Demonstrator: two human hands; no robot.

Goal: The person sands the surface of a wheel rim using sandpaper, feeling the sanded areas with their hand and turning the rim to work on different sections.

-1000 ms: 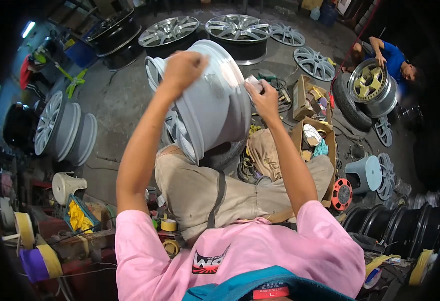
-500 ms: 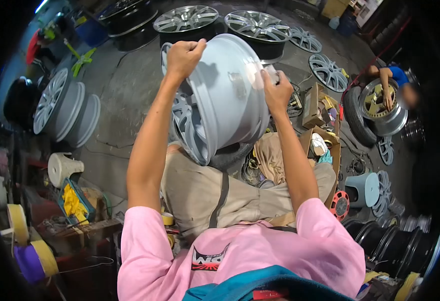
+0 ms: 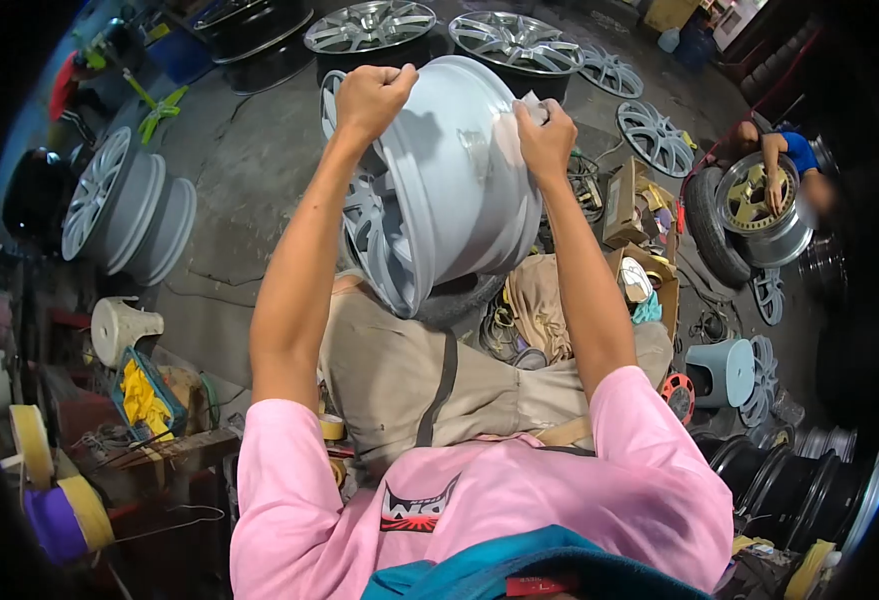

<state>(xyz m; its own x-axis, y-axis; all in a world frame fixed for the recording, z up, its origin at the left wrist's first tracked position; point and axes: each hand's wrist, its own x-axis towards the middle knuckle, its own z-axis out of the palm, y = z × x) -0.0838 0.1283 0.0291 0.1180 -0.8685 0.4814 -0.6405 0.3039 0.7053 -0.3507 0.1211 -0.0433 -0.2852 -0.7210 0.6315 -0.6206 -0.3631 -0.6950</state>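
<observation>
A grey-primed wheel rim (image 3: 444,190) is tilted on its side in front of my lap, its spoked face to the left. My left hand (image 3: 371,103) is closed on the rim's upper left edge. At the upper right edge, my right hand (image 3: 547,140) pinches a small pale sheet (image 3: 533,102), whose kind I cannot make out. Beside those fingers the barrel carries a pinkish patch (image 3: 507,140), with a rough darker grey patch (image 3: 475,148) to its left. The rim's lower part rests on or near a dark tyre (image 3: 459,298), partly hidden.
Polished rims (image 3: 514,45) stand at the back, and grey rims (image 3: 124,205) at the left. Right of my legs are cardboard boxes (image 3: 623,205) and a light-blue stool (image 3: 734,375). Another person's arm (image 3: 771,165) reaches over a gold-centred wheel (image 3: 749,200) at the right.
My right hand has moved up along the rim's right edge with the pale sheet. My left hand keeps its hold; it and the rim sit slightly higher in view.
</observation>
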